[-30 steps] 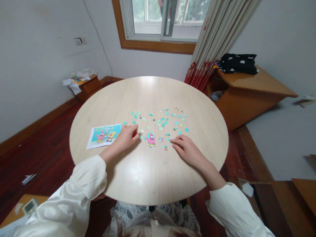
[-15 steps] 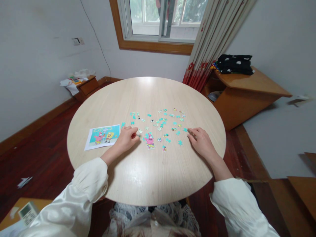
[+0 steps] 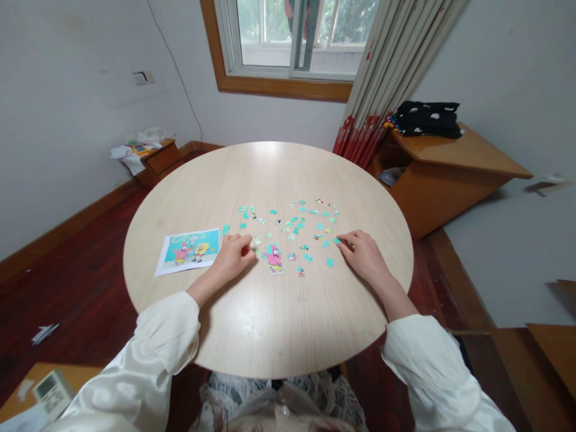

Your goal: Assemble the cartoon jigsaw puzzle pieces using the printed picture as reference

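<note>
My right hand (image 3: 365, 255) is at the right of the scattered jigsaw pieces, its thumb and fingertips closed on a small teal puzzle piece (image 3: 336, 240) at the tabletop. My left hand (image 3: 233, 258) rests on the table with its fingers curled; whatever they may hold is hidden. Just right of it lies a joined section showing a pink starfish character (image 3: 274, 259). Loose pieces, mostly teal, spread beyond and between my hands, among them a teal piece (image 3: 330, 262) and a pink-and-teal piece (image 3: 300, 272). The printed reference picture (image 3: 189, 252) lies partly behind my left wrist.
Everything lies on a round pale wooden table (image 3: 265, 324). At the right stands a wooden cabinet (image 3: 468, 156) with folded black cloth (image 3: 429, 118) on top. A curtain (image 3: 387, 78) hangs by the window. A remote control (image 3: 54, 393) lies at lower left.
My right hand has shifted slightly left, and its fingertips have closed on the teal piece. My left hand stays almost in place, curled. The view has moved a little.
</note>
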Demonstrator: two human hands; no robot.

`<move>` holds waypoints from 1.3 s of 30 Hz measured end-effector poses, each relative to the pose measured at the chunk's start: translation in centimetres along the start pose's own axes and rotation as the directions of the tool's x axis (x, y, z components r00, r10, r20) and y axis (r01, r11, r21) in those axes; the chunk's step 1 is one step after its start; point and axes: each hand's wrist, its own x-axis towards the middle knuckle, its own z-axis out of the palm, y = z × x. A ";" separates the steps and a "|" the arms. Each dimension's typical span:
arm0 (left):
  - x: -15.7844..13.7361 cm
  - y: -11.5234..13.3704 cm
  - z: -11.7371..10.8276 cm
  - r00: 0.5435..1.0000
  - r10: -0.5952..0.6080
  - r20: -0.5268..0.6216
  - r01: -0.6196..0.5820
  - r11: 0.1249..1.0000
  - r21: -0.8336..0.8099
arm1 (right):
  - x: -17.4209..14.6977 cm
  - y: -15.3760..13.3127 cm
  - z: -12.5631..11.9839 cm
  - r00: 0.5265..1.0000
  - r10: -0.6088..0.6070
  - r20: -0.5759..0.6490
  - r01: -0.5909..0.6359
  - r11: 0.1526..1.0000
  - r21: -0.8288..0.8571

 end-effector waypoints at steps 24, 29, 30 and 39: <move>-0.3 -0.7 0.9 0.997 -0.020 -0.073 0.021 1.000 0.013 | 5.9 0.6 0.1 0.975 0.107 0.195 -0.061 0.972 -0.228; -0.4 -0.7 1.0 0.997 0.001 -0.078 -0.001 1.000 -0.002 | 6.7 -0.2 0.2 0.977 0.068 0.202 -0.021 0.973 -0.229; -0.4 -0.7 1.0 0.997 0.002 -0.080 -0.002 1.000 -0.002 | 7.0 -0.5 0.3 0.978 0.048 0.204 -0.001 0.975 -0.222; -0.3 -1.1 1.0 0.997 -0.009 -0.080 0.009 1.000 -0.008 | 8.9 -3.0 2.7 0.978 -0.079 0.193 0.114 0.977 -0.179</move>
